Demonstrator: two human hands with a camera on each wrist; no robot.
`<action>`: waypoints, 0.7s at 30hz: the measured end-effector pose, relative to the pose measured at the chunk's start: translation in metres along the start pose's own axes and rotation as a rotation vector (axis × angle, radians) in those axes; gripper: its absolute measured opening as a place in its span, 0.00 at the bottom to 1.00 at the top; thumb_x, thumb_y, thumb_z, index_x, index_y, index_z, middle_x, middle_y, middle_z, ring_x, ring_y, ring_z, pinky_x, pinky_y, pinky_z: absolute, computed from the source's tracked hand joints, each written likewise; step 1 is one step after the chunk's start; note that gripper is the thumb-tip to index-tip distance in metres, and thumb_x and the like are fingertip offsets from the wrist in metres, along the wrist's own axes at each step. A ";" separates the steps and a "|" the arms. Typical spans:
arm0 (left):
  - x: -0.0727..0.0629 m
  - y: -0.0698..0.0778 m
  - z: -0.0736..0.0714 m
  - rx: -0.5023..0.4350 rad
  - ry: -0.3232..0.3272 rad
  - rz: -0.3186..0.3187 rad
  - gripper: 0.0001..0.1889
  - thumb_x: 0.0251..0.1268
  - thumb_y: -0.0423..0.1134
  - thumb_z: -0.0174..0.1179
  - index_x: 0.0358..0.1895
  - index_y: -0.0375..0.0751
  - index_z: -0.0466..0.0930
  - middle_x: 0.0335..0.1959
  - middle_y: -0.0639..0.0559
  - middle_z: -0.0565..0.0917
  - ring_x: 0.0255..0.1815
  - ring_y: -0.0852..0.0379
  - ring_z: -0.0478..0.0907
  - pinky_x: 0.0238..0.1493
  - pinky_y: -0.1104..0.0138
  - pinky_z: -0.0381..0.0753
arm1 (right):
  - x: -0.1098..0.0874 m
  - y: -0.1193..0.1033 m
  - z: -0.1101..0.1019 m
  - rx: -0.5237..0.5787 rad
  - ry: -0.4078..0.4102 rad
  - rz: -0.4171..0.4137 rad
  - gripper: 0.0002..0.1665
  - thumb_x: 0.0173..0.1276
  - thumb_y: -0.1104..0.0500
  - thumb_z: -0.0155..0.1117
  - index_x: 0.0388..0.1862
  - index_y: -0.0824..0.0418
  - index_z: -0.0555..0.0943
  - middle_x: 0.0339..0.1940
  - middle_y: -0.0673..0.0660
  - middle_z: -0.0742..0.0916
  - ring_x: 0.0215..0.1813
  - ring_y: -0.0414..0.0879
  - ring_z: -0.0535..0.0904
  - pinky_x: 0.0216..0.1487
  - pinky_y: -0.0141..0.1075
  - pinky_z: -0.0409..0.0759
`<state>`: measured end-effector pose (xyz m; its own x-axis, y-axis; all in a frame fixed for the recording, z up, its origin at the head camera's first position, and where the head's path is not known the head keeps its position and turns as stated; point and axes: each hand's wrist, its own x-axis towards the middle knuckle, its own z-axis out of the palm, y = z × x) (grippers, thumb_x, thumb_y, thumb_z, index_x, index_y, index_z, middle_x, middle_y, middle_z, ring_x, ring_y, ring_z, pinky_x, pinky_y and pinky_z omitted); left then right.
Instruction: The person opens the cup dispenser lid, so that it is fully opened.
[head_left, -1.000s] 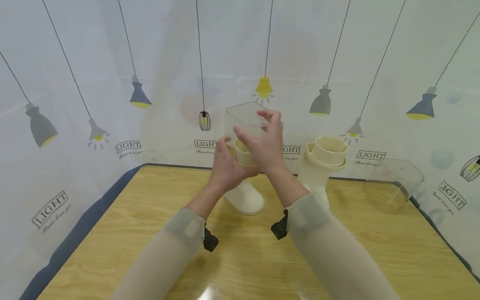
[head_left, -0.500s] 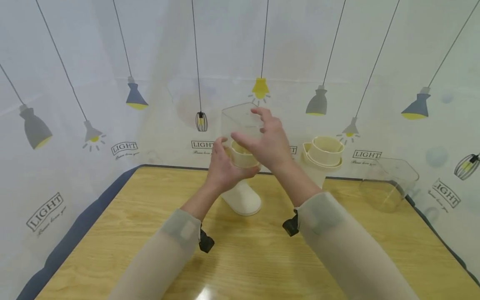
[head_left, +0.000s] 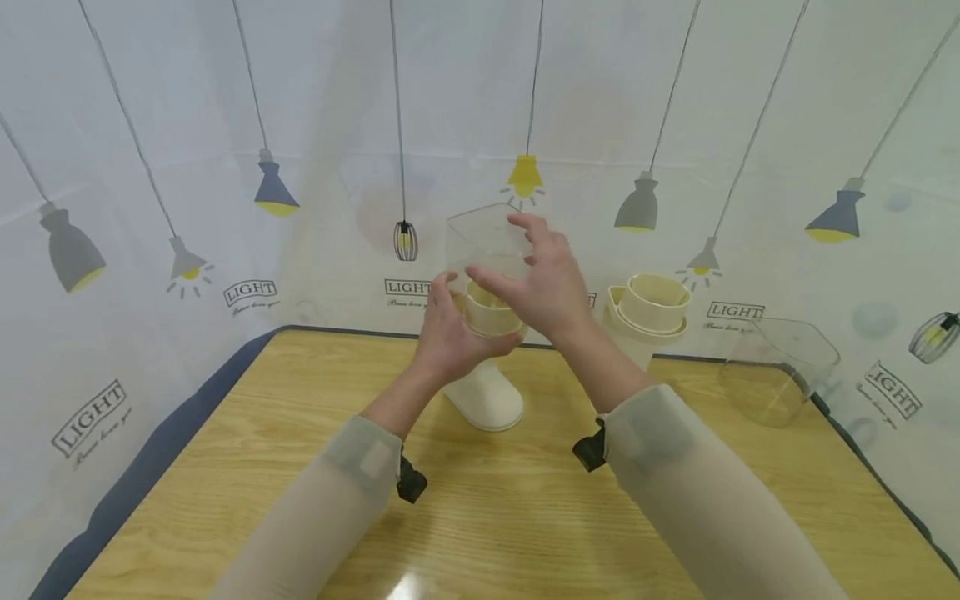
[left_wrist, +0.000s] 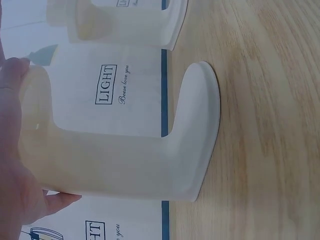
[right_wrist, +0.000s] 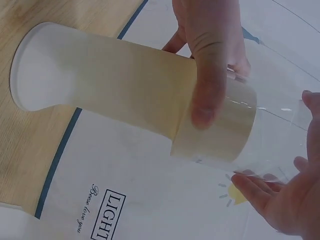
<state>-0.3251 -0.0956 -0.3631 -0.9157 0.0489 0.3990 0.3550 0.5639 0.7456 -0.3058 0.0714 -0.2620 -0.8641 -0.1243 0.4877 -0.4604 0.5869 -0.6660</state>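
Note:
A cream boot-shaped stand (head_left: 486, 398) with a round collar on top stands upright on the wooden table. My left hand (head_left: 450, 337) grips it just below the collar, thumb across the near side, as the right wrist view also shows. A clear plastic container (head_left: 480, 233) sits over the collar, its lower edge around it. My right hand (head_left: 547, 279) holds this container from the right, thumb and fingers spread round its wall. In the right wrist view, the right hand's fingers (right_wrist: 252, 192) touch the clear wall. The container's far side is hard to make out.
To the right stands a second cream stand (head_left: 648, 312) with its collar uncovered. Farther right, another clear container (head_left: 780, 375) is at the table's back edge. A white curtain printed with lamps (head_left: 360, 100) hangs behind the table (head_left: 480, 517).
My right wrist and forearm have swung outward to the right while the hand stays at the clear container. My left hand keeps its grip on the stand, which has hardly moved.

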 end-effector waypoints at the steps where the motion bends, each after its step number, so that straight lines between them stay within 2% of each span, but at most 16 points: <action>1: 0.000 0.000 -0.001 0.000 0.000 0.004 0.71 0.45 0.64 0.86 0.85 0.46 0.44 0.72 0.37 0.68 0.65 0.41 0.76 0.63 0.47 0.85 | 0.001 0.000 -0.001 0.010 0.002 0.006 0.54 0.66 0.35 0.81 0.85 0.46 0.68 0.80 0.66 0.75 0.71 0.64 0.82 0.66 0.59 0.86; 5: 0.000 0.000 -0.002 -0.011 -0.008 0.003 0.72 0.45 0.64 0.86 0.86 0.48 0.43 0.71 0.38 0.69 0.64 0.42 0.76 0.62 0.47 0.86 | 0.000 0.001 -0.004 0.072 0.002 0.039 0.53 0.67 0.36 0.80 0.85 0.46 0.68 0.82 0.65 0.74 0.73 0.65 0.81 0.69 0.59 0.85; 12: 0.001 -0.003 -0.002 -0.010 -0.011 0.009 0.73 0.45 0.64 0.87 0.87 0.49 0.42 0.73 0.37 0.69 0.67 0.41 0.76 0.65 0.46 0.85 | -0.007 -0.004 -0.005 0.067 0.017 0.024 0.54 0.65 0.36 0.82 0.85 0.46 0.68 0.81 0.64 0.74 0.71 0.63 0.81 0.68 0.59 0.84; 15: 0.002 -0.004 -0.002 -0.017 -0.013 0.019 0.74 0.45 0.64 0.87 0.88 0.48 0.41 0.71 0.37 0.70 0.65 0.41 0.77 0.64 0.46 0.85 | -0.009 -0.004 -0.007 0.086 0.048 0.017 0.54 0.65 0.38 0.82 0.85 0.49 0.69 0.81 0.65 0.74 0.71 0.63 0.82 0.68 0.58 0.85; 21: 0.004 -0.009 -0.006 -0.093 -0.049 0.006 0.76 0.43 0.60 0.89 0.89 0.51 0.39 0.75 0.35 0.71 0.70 0.38 0.77 0.74 0.42 0.79 | -0.010 -0.001 -0.021 0.138 0.145 -0.034 0.52 0.66 0.39 0.82 0.83 0.52 0.70 0.81 0.64 0.76 0.69 0.63 0.85 0.66 0.58 0.87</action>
<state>-0.3303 -0.1057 -0.3650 -0.9207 0.0935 0.3788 0.3745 0.4848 0.7904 -0.2921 0.0885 -0.2542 -0.8139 -0.0193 0.5808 -0.5207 0.4679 -0.7141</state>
